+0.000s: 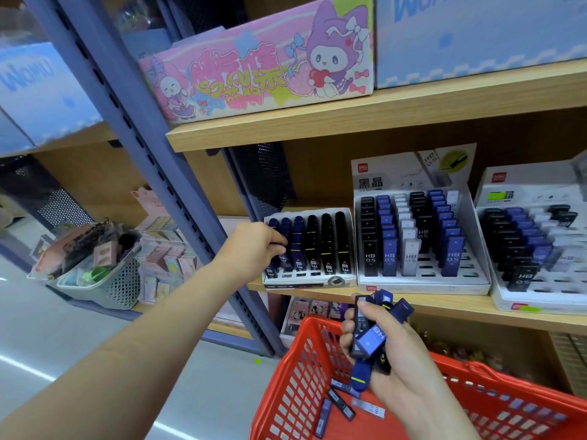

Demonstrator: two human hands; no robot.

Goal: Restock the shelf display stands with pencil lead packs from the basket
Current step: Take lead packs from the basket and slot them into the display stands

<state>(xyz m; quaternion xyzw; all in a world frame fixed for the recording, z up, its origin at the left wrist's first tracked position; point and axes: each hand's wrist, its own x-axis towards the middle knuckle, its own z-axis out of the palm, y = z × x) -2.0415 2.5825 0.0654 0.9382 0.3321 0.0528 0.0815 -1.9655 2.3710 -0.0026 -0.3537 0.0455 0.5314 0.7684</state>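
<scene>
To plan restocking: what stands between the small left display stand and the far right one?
The head view shows a third display stand holding HB 0.5 packs.

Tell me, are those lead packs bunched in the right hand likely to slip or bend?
Probably stiff: the lead packs keep straight, boxy edges. Likely light, since the right hand holds several at once. Their glossy faces splay apart, so one could slip.

Lower shelf (444, 308) carrying three display stands in row, sides touching: left stand (305, 282), middle stand (422, 282), right stand (540, 300). Upper shelf (349, 122) bearing pink cartoon box (254, 74) beside blue box (476, 36).
</scene>
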